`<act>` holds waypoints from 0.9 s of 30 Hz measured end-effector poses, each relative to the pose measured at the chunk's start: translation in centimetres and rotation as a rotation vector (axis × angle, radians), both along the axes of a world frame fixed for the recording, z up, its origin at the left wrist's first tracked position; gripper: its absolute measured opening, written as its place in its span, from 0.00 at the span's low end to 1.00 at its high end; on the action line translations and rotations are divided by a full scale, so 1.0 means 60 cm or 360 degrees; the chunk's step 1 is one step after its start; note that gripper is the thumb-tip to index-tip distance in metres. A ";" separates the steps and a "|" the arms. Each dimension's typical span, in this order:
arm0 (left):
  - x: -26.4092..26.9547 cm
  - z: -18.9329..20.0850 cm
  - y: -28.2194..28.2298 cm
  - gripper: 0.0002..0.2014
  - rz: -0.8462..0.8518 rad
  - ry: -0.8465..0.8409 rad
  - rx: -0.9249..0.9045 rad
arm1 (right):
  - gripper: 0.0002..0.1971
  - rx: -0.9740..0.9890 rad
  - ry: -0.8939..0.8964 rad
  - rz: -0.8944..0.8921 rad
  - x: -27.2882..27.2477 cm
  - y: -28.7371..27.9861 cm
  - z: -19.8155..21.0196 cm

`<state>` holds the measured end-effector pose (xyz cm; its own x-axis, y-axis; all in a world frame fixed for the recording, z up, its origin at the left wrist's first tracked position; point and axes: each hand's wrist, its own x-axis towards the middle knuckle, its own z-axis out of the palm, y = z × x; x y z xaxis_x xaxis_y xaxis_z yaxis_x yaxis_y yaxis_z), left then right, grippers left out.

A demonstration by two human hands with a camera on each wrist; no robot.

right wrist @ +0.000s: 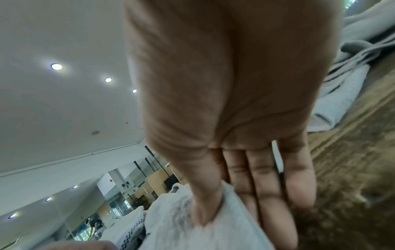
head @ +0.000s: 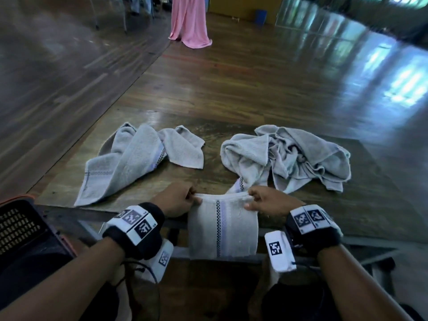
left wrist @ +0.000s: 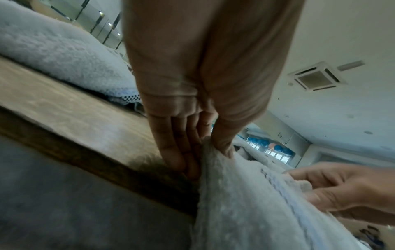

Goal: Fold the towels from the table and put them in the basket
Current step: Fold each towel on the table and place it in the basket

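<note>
A white towel (head: 223, 228) with a checkered stripe hangs over the near edge of the wooden table (head: 208, 133). My left hand (head: 178, 201) pinches its upper left corner between thumb and fingers (left wrist: 181, 152). My right hand (head: 269, 202) pinches the upper right corner, thumb on the cloth (right wrist: 205, 209). In the left wrist view the towel (left wrist: 245, 203) drapes down past the table edge. A dark mesh basket (head: 20, 230) stands low at the left, beside the table.
Two more pale towels lie on the table: a loosely spread towel (head: 134, 158) at the left and a crumpled towel (head: 289, 156) at the right. A pink cloth (head: 190, 22) hangs far back over the shiny wooden floor.
</note>
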<state>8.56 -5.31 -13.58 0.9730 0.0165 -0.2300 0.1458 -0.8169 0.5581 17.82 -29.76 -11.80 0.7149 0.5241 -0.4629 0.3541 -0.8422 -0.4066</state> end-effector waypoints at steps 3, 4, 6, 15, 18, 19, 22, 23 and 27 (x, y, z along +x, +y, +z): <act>0.019 -0.003 -0.001 0.11 0.0052 -0.0089 0.0030 | 0.20 0.0077 -0.0038 -0.0063 0.019 0.018 -0.017; 0.027 -0.003 0.002 0.11 0.0070 -0.0131 0.0054 | 0.19 0.0139 -0.0049 -0.0099 0.027 0.025 -0.023; 0.045 -0.005 0.011 0.10 0.0117 -0.0186 0.0103 | 0.19 0.0230 -0.0121 -0.0181 0.040 0.042 -0.032; 0.084 -0.008 0.037 0.11 -0.0010 -0.0322 0.0511 | 0.19 0.0262 -0.0500 -0.0214 0.075 0.070 -0.051; 0.084 -0.002 0.036 0.10 -0.0194 -0.0341 0.0528 | 0.19 0.0407 -0.0590 -0.0095 0.071 0.067 -0.053; 0.083 -0.002 0.036 0.10 -0.0214 -0.0324 0.0511 | 0.19 0.0381 -0.0614 -0.0029 0.071 0.068 -0.053; 0.081 0.001 0.037 0.10 -0.0217 -0.0262 0.0451 | 0.17 0.0275 -0.0595 0.0069 0.068 0.072 -0.049; 0.082 0.002 0.038 0.11 -0.0218 -0.0241 0.0449 | 0.15 0.0266 -0.0578 0.0074 0.067 0.072 -0.046; 0.079 0.013 0.044 0.09 -0.0282 -0.0169 0.0365 | 0.06 0.0214 -0.0462 0.0136 0.062 0.068 -0.031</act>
<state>13.32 -2.64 -12.82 0.9838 -0.1157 -0.1369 -0.0593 -0.9307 0.3609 21.57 -25.67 -13.65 0.7575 0.6306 -0.1688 0.5388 -0.7500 -0.3838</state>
